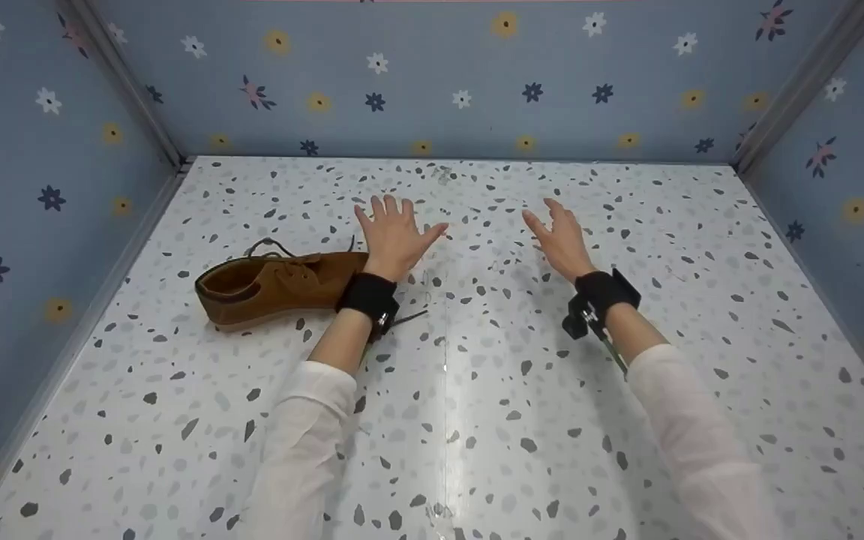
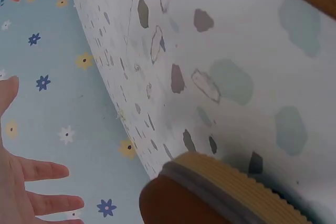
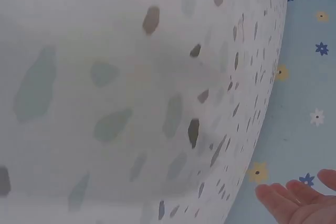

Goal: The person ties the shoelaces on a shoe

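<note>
Shoe (image 1: 282,289) upright on counter (image 1: 484,420), near left hand (image 1: 394,236); right hand (image 1: 563,241) well apart. Fingers (image 1: 377,208) of both extended, released.

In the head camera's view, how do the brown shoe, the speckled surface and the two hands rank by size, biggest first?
1. Speckled surface
2. Brown shoe, though partly hidden
3. Left hand and right hand: too alike to rank surely

The shoe (image 1: 282,289) lies on the left part of the tabletop (image 1: 477,420), left of the left hand (image 1: 393,238). The right hand (image 1: 565,244) is farther right. Walls (image 1: 439,45) stand behind and on both sides.
</note>
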Motion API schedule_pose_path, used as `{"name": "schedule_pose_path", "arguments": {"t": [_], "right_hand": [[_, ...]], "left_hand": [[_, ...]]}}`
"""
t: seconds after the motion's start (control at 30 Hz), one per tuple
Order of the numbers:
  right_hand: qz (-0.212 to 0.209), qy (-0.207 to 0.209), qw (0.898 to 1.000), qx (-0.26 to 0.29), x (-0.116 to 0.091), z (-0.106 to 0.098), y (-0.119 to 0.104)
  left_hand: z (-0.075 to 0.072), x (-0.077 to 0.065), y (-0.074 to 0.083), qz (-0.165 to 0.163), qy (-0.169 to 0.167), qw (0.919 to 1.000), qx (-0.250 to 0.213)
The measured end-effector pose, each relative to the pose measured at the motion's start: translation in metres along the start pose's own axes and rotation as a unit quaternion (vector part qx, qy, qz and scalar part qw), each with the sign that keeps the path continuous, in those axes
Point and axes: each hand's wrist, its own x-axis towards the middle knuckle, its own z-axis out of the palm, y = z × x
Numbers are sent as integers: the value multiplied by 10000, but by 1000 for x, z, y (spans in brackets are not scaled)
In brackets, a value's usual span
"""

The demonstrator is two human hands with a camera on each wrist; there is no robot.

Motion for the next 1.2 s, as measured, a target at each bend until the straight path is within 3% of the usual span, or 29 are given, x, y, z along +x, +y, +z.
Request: {"name": "schedule_pose_path", "arguments": {"t": [0.33, 0.5, 0.87, 1.2], "right_hand": [[-466, -326, 9971, 509, -5, 31, -35], [-601, -588, 9945, 630, -10, 44, -52], [-960, -926, 9883, 742, -16, 72, -71], [-989, -1443, 9806, 889, -25, 97, -95]], "left_hand": [[-9, -14, -38, -438, -261, 9984, -254], [-12, -22, -54, -545, -168, 9978, -333], [-20, -36, -85, -813, -292, 9960, -243], [-28, -50, -113, -975, -305, 9946, -179]]}}
